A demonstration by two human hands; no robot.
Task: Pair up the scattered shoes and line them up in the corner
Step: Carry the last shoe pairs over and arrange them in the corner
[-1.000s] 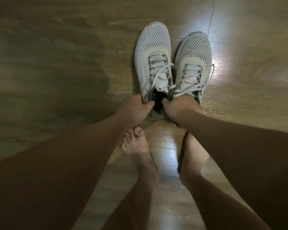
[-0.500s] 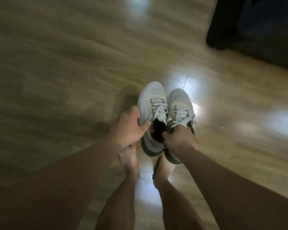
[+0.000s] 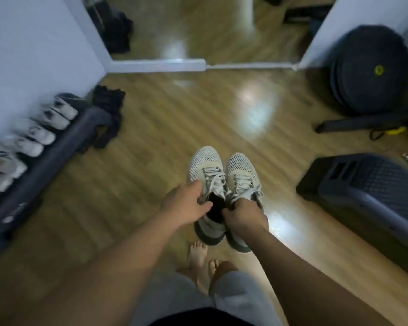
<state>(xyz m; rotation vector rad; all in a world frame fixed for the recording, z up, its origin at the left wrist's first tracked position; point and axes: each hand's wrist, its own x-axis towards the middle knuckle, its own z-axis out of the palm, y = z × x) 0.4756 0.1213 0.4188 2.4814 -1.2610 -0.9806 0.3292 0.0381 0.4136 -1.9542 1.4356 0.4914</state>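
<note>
Two white mesh sneakers are held side by side in the air above the wooden floor, toes pointing away from me. My left hand grips the collar of the left sneaker, thumb inside the opening. My right hand grips the collar of the right sneaker. Against the left wall, several white shoes stand in a row, blurred.
A dark rolled mat lies along the shoe row. Dark clothes sit near the wall corner. A dark round bag and a dark grilled box stand at the right. A mirror faces me. My bare feet are below.
The sneakers were lifted off the floor in both hands. The view rose and swung up, bringing the wall, the row of shoes and the mirror into sight.
</note>
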